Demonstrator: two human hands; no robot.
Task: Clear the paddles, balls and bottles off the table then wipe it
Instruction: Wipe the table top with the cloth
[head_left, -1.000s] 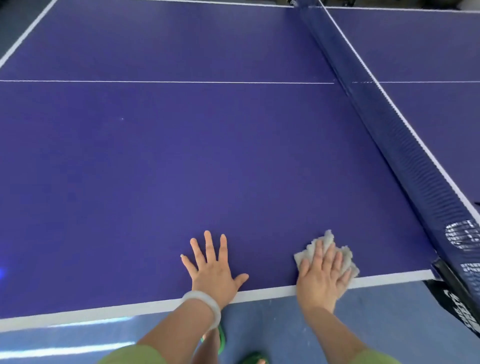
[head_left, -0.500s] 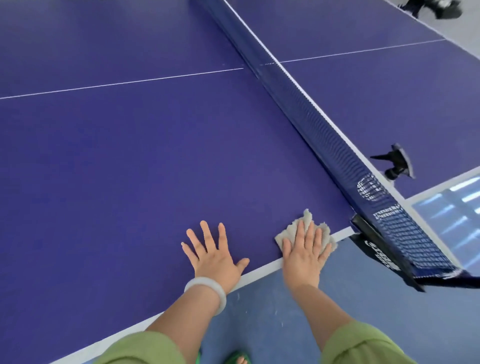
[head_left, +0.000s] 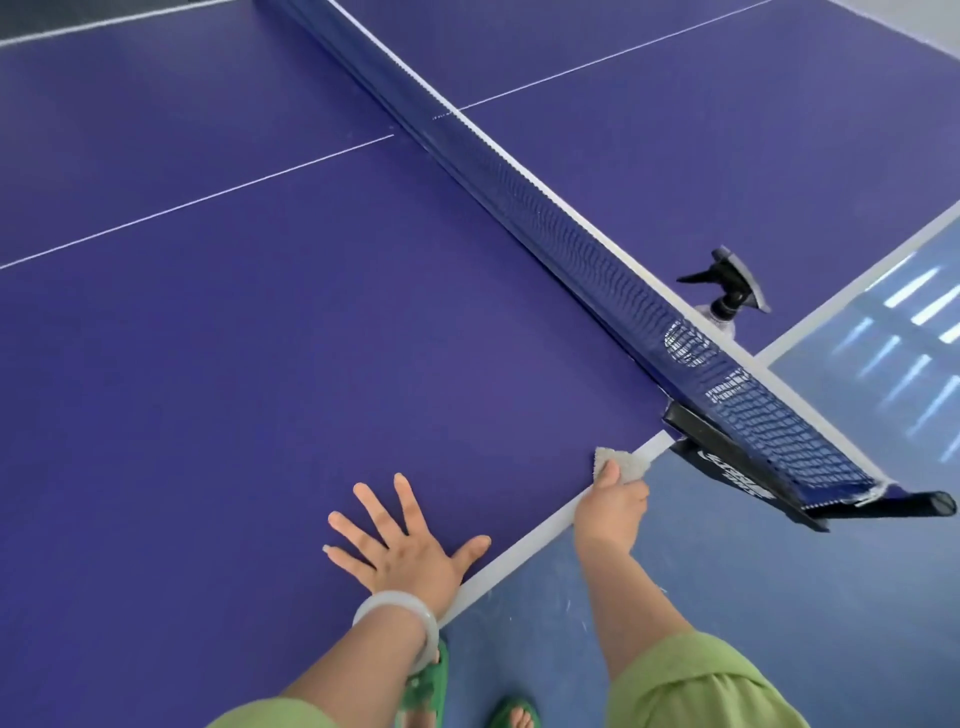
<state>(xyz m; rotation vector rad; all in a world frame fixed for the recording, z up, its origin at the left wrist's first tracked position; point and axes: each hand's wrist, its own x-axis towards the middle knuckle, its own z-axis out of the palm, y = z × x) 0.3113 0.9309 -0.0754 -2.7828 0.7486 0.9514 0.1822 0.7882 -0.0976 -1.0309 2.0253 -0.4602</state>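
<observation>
The purple ping-pong table (head_left: 311, 338) fills most of the view. My left hand (head_left: 400, 545) lies flat on it near the white side line, fingers spread, a pale bangle on the wrist. My right hand (head_left: 613, 506) grips a small grey cloth (head_left: 621, 462) at the table's edge, close to the net post. A spray bottle (head_left: 727, 296) with a black trigger head stands on the far half, just behind the net; its clear body is mostly hidden.
The dark blue net (head_left: 545, 218) runs diagonally across the table, ending at a black clamp (head_left: 727, 457) that juts past the edge. Blue floor (head_left: 753, 597) lies beside the table. My feet in green sandals (head_left: 431, 691) stand below the edge.
My right hand slid the cloth right along the edge toward the net clamp and now pinches it instead of pressing flat. The view swung right, showing more of the spray bottle.
</observation>
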